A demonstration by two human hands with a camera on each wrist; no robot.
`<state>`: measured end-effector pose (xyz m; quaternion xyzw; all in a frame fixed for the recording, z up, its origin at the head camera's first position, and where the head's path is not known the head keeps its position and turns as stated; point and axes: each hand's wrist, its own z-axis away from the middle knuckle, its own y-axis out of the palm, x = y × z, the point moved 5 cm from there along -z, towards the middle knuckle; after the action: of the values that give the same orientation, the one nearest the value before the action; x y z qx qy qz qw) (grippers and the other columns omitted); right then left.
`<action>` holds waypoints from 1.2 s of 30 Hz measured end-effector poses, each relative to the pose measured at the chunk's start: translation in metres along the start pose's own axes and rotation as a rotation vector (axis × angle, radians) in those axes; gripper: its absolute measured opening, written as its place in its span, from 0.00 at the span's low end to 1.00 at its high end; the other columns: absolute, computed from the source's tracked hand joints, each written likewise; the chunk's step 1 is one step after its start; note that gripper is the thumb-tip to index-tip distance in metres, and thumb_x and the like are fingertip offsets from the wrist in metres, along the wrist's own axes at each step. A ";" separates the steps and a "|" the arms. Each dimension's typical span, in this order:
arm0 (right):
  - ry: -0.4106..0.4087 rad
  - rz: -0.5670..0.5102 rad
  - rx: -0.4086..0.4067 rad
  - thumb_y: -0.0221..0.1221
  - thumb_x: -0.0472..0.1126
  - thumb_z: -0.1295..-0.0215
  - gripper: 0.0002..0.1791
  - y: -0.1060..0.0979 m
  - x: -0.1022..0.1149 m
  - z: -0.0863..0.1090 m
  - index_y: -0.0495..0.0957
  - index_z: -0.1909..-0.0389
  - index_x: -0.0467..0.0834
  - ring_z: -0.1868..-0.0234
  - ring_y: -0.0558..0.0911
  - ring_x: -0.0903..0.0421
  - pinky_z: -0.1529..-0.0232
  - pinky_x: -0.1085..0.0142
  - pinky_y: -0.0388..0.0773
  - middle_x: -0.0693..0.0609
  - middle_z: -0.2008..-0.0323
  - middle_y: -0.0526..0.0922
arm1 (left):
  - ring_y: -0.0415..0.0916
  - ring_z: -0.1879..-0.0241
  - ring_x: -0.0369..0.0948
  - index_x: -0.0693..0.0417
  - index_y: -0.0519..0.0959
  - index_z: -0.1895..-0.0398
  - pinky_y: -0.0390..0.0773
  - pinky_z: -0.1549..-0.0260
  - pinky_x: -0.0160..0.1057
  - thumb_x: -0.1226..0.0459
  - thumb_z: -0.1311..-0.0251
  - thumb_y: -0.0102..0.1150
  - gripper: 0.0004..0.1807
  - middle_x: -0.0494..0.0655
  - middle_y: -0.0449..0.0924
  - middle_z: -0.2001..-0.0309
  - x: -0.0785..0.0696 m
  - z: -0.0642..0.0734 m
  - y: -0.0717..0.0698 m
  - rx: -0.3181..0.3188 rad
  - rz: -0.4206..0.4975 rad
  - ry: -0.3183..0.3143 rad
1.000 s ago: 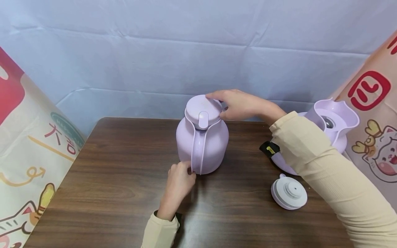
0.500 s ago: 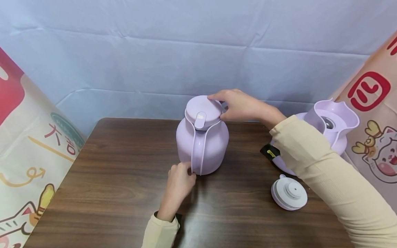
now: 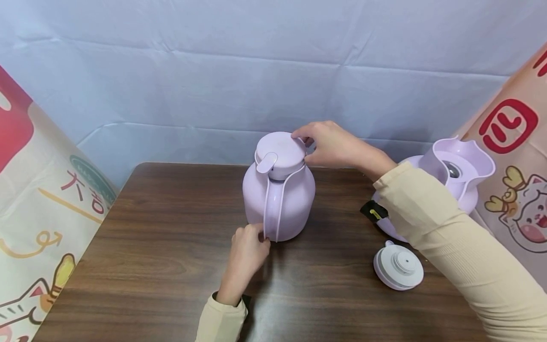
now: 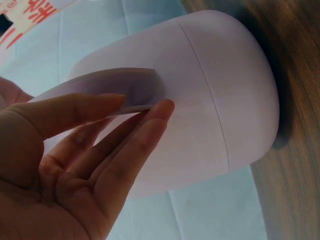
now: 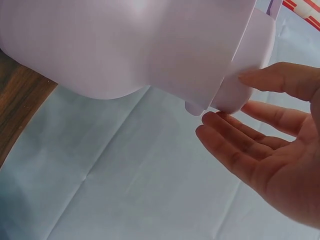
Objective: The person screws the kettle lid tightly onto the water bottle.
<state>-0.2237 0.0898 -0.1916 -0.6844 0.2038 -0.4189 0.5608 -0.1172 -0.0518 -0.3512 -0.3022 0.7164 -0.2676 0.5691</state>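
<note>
A: Where's the jug?
B: Lilac jug point(image 3: 297, 204) stands upright on the wood-grain surface point(image 3: 171, 228), near its back edge, between the hands. Lid point(image 3: 284, 145) sits in its neck, tab point(image 3: 267, 162) angled off to the left of the handle point(image 3: 273, 209).
A: Left hand?
B: Left hand point(image 3: 248, 249) is at the front, low. Thumb and fingers close together, pinching the handle's lower end from both sides.
A: Right?
B: Right hand point(image 3: 331, 145) is up top, coming in from the right. Partly open, thumb and fingers curved on the lid's edge, holding it.
A: Around it?
B: Loose lid point(image 3: 399, 266) on the right, white underside up. Second jug point(image 3: 466, 156) behind it, partly hidden by the right sleeve point(image 3: 444, 228). Blue cloth point(image 3: 213, 85) at the back.
</note>
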 end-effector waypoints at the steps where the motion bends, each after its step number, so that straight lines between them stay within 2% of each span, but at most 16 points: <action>1: -0.005 0.002 0.000 0.53 0.29 0.54 0.27 0.000 0.000 0.000 0.72 0.47 0.33 0.54 0.76 0.46 0.55 0.55 0.70 0.39 0.53 0.77 | 0.64 0.83 0.42 0.54 0.78 0.82 0.67 0.82 0.40 0.75 0.59 0.59 0.07 0.45 0.74 0.84 0.000 0.000 0.000 0.001 -0.001 0.000; 8: -0.030 0.015 0.060 0.51 0.29 0.52 0.31 0.005 0.000 -0.003 0.66 0.40 0.34 0.39 0.65 0.46 0.43 0.55 0.61 0.41 0.41 0.69 | 0.66 0.83 0.42 0.54 0.79 0.81 0.68 0.81 0.41 0.75 0.59 0.58 0.07 0.46 0.76 0.82 0.000 0.001 0.001 0.010 -0.007 -0.007; 10: -0.027 0.018 0.075 0.51 0.29 0.52 0.32 0.006 0.000 -0.004 0.65 0.39 0.34 0.38 0.63 0.46 0.42 0.55 0.60 0.41 0.40 0.68 | 0.67 0.83 0.42 0.54 0.79 0.81 0.68 0.81 0.41 0.75 0.59 0.58 0.07 0.46 0.76 0.82 0.000 0.001 0.001 0.009 -0.009 -0.004; 17: -0.048 0.035 0.042 0.54 0.30 0.53 0.30 0.005 -0.001 -0.002 0.68 0.43 0.32 0.45 0.70 0.44 0.47 0.54 0.65 0.38 0.45 0.71 | 0.65 0.83 0.41 0.54 0.79 0.81 0.68 0.81 0.41 0.75 0.59 0.58 0.07 0.46 0.76 0.82 -0.001 0.001 0.001 0.010 0.000 0.000; 23: -0.020 0.027 0.035 0.55 0.31 0.55 0.31 0.004 0.000 -0.002 0.69 0.43 0.33 0.53 0.73 0.45 0.54 0.55 0.68 0.38 0.51 0.73 | 0.63 0.83 0.41 0.55 0.79 0.81 0.67 0.81 0.40 0.75 0.59 0.58 0.07 0.45 0.74 0.83 -0.001 0.000 0.000 0.010 0.001 -0.009; 31: 0.000 0.022 0.043 0.56 0.30 0.53 0.28 0.002 0.001 -0.001 0.70 0.46 0.32 0.53 0.75 0.44 0.54 0.55 0.69 0.39 0.54 0.74 | 0.61 0.83 0.41 0.55 0.78 0.83 0.66 0.82 0.38 0.75 0.58 0.59 0.06 0.43 0.70 0.85 -0.001 0.000 -0.001 0.013 0.004 -0.009; 36: -0.021 0.024 0.035 0.55 0.31 0.52 0.27 0.002 0.001 -0.002 0.69 0.45 0.33 0.51 0.74 0.44 0.52 0.54 0.68 0.40 0.51 0.74 | 0.62 0.83 0.41 0.55 0.77 0.84 0.66 0.81 0.39 0.75 0.59 0.58 0.07 0.43 0.71 0.85 -0.001 -0.001 -0.001 0.013 -0.002 -0.009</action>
<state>-0.2243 0.0877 -0.1936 -0.6764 0.1990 -0.4084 0.5797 -0.1180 -0.0517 -0.3498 -0.3006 0.7117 -0.2714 0.5741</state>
